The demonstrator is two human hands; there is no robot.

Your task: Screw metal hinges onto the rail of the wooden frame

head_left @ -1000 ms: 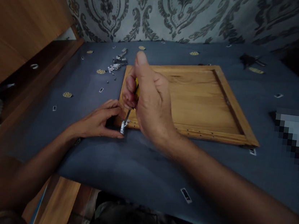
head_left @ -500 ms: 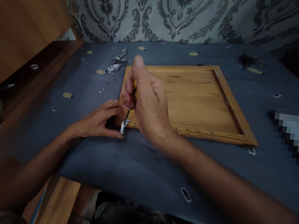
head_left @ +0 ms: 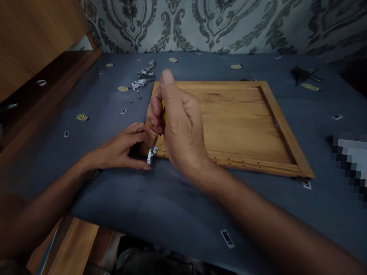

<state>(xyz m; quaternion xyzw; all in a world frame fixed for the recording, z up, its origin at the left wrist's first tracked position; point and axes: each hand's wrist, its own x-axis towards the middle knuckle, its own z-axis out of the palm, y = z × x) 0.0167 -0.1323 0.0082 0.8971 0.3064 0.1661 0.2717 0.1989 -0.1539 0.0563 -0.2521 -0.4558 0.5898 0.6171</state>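
Note:
A wooden framed panel [head_left: 239, 122] lies flat on a blue cloth. At its near left corner stands a small metal hinge [head_left: 151, 155]. My left hand [head_left: 120, 147] is closed round that hinge, pinching it against the corner. My right hand [head_left: 178, 123] is wrapped round a yellow-handled screwdriver [head_left: 157, 134], held upright with its tip down on the hinge. The handle is mostly hidden inside my fist.
A pile of metal hinges and screws [head_left: 143, 78] lies on the cloth beyond the panel's far left corner. A dark tool [head_left: 303, 73] rests at the far right. A brown cabinet [head_left: 23, 24] stands to the left. A blurred patch [head_left: 363, 170] sits on the right.
My right hand has turned slightly and sunk a little on the screwdriver. The left hand and the hinge have stayed put.

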